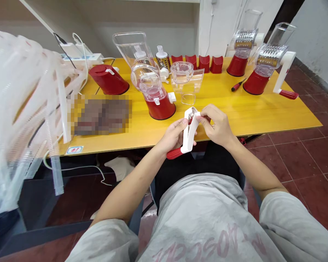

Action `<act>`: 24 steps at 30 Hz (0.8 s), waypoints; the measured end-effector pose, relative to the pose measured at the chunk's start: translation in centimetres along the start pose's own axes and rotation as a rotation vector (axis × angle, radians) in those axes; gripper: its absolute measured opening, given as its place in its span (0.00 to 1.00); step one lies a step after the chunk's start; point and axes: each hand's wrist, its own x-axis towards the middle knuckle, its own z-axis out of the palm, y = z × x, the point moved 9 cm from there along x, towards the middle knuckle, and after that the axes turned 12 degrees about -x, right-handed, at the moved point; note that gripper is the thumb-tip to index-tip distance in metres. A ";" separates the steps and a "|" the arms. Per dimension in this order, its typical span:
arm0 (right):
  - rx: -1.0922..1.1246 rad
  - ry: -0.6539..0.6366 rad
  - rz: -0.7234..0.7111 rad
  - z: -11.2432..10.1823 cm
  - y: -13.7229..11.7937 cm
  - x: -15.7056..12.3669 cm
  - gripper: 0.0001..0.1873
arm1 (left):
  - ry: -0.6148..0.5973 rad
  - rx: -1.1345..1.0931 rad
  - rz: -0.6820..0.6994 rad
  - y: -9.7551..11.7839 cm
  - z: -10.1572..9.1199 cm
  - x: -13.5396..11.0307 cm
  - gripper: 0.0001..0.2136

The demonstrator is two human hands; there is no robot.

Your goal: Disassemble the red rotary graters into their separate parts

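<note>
A white crank handle (190,134) with a red grip (174,153) is held over the front edge of the table. My left hand (175,136) is wrapped round its left side, fingers partly hidden behind it. With thumb and fingertips, my right hand (214,122) pinches the upper end of a white strip that stands apart from the handle's body at the top. Just beyond my hands stands a red grater base (160,107) with a clear plastic hopper (133,47) on it. Behind, to the right, is a loose clear housing (190,80).
Two hand-crank drum graters (258,78) stand at the right, near a screwdriver (237,85). Several red pieces (204,64) and a metal drum (163,60) line the back. At left are a tilted red base (109,80), a power strip (95,58) and clear plastic bags (24,98).
</note>
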 end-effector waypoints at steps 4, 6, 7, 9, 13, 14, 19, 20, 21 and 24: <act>-0.008 0.007 -0.012 -0.1 -0.3 -0.1 0.14 | -0.034 0.014 0.028 0.2 0.3 0.0 0.36; 0.004 0.009 0.003 0.1 -0.2 -0.2 0.14 | -0.037 0.017 0.023 0.1 0.0 0.1 0.36; 0.014 0.017 0.017 0.3 -0.1 -0.3 0.14 | -0.039 0.019 0.015 0.0 -0.2 0.1 0.36; 0.043 0.046 0.043 0.6 0.0 -0.5 0.14 | -0.037 0.025 -0.004 -0.3 -0.7 0.2 0.37; 0.048 0.093 0.045 0.9 0.0 -0.7 0.15 | -0.043 0.027 0.002 -0.3 -0.9 0.3 0.38; 0.026 0.092 0.031 0.9 -0.1 -0.7 0.15 | -0.047 0.023 0.017 -0.2 -0.7 0.3 0.38; -0.118 0.087 -0.066 -0.6 -0.4 -0.2 0.15 | 0.033 -0.007 0.108 0.2 -0.2 0.4 0.37; -0.144 0.084 -0.065 -1.1 -0.3 -0.1 0.15 | 0.062 -0.016 0.121 0.3 -0.4 0.4 0.37; -0.168 0.084 -0.057 -1.6 -0.2 0.1 0.15 | 0.089 -0.027 0.134 0.3 -0.6 0.5 0.36; -0.186 0.109 -0.010 -3.3 0.4 0.8 0.16 | 0.140 -0.064 0.146 0.5 -1.0 0.5 0.32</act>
